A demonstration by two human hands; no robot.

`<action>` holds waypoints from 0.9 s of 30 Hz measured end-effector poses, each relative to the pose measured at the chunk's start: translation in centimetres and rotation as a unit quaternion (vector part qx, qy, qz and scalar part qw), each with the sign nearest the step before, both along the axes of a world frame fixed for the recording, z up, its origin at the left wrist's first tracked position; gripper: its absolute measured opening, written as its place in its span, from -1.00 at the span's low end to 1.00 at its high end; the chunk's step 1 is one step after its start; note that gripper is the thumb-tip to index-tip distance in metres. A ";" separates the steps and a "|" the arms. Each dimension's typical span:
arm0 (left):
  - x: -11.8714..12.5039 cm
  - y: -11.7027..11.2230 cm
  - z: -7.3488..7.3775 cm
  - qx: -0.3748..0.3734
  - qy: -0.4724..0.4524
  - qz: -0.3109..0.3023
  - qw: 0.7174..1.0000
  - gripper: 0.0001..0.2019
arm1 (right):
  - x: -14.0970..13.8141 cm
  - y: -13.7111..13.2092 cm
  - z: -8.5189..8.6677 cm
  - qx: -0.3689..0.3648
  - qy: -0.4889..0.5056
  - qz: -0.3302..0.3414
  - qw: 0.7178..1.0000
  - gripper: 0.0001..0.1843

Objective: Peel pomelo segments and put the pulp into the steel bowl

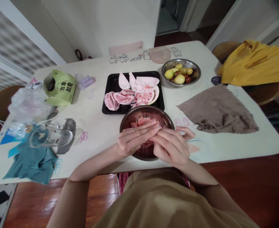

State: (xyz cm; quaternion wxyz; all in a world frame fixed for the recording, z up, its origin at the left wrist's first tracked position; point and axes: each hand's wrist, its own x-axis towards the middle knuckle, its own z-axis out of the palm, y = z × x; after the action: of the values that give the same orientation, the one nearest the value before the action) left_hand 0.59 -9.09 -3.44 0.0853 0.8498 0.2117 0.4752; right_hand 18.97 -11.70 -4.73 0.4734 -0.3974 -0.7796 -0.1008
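Both hands meet over a steel bowl (170, 118) at the table's near edge. Loose pink pomelo flesh (141, 121) lies inside it, partly covered by the hands. My left hand (136, 136), with a ring on one finger, has its fingers pressed together and its tips against the other hand. My right hand (171, 145) is closed at the same spot, its outer finger sticking out. A small pale bit shows at the fingertips; what they pinch is mostly hidden. Just beyond the bowl, a black tray (108, 83) bears pomelo segments (124, 97) and white-pink peel (147, 80).
A second steel bowl (197, 77) holds green and brown fruit. At right lie a brown cloth (220, 109) and a yellow cloth (255, 65) over a chair. At left are a green carton (63, 88), plastic bags (29, 103), a clear glass pitcher (51, 137) on its side and a teal cloth (34, 163).
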 end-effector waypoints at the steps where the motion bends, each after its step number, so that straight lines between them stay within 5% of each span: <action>1: 0.0 0.0 0.0 -0.006 -0.009 0.001 1.000 -0.55 | -0.2 0.2 0.2 0.029 0.015 0.012 0.999 -0.73; 7: 0.3 -0.5 -1.2 -0.046 -0.066 0.089 0.993 -0.39 | -0.2 1.3 1.2 0.063 0.045 0.051 0.996 -0.95; 9: 0.3 -0.5 -1.4 -0.042 -0.070 0.109 0.991 -0.39 | 0.0 1.4 1.1 0.068 0.037 0.052 0.996 -0.88; 19: -0.1 0.0 -0.2 -0.082 -0.026 0.061 0.994 -0.45 | 0.5 1.5 0.7 0.049 0.006 0.040 0.998 -0.82; 27: -0.3 0.2 -1.0 -0.076 -0.039 -0.003 0.996 -0.58 | -1.3 1.3 0.5 0.008 0.148 0.035 0.988 -0.89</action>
State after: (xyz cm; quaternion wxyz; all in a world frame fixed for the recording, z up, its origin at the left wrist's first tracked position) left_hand 0.30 -8.86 -4.41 0.1590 0.8225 0.2408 0.4901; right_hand 17.65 -10.42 -4.19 0.5897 -0.3769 -0.7137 -0.0303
